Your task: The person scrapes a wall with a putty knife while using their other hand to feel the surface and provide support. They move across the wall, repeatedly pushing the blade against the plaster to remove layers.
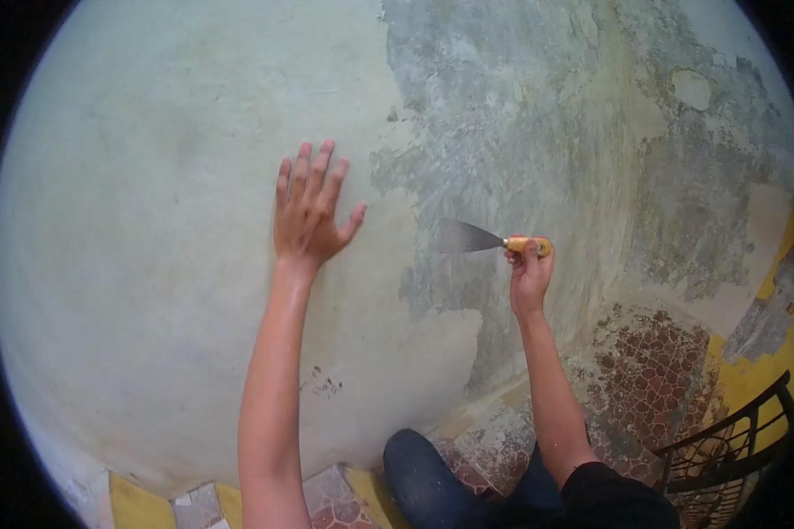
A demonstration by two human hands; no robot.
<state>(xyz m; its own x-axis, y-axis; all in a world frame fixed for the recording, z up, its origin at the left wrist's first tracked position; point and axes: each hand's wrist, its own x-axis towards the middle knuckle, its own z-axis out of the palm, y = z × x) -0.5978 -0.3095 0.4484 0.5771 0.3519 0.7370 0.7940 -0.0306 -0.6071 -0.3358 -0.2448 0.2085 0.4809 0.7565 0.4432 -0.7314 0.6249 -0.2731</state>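
Observation:
Flat against the pale painted part of the wall (150,220), my left hand (310,207) has its fingers spread. My right hand (529,269) grips the yellow-orange handle of a putty knife (472,236). The knife's metal blade points left, over the grey area where the paint is gone (503,132), close to the ragged paint edge. Whether the blade touches the wall I cannot tell.
A black metal rack (732,450) stands at the lower right. Patterned floor tiles (653,370), dusted with flakes, lie below the wall. My knee in dark jeans (423,476) is at the bottom. Yellow patches show at the right.

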